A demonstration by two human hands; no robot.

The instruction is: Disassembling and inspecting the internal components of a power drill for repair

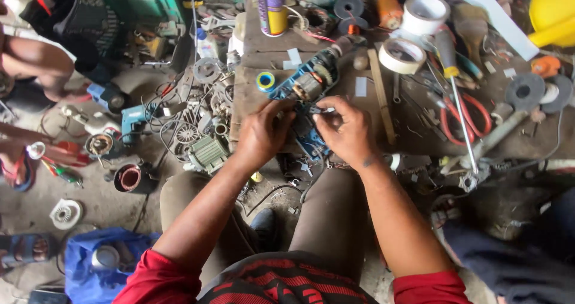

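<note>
A blue power tool [305,88] with its housing open lies on a low wooden workbench [263,55], its copper-wound motor exposed. My left hand [263,133] grips the tool's lower body from the left. My right hand [347,130] pinches small parts at the tool's middle, fingertips meeting those of the left hand. The lower part of the tool is hidden under both hands.
Tape rolls [402,55], a yellow-handled screwdriver [452,76], red-handled pliers [473,115], a spray can [271,7] and grinding discs [525,91] crowd the bench. Motor parts and another blue tool [135,118] litter the floor at left. Another person's leg [36,61] is at far left.
</note>
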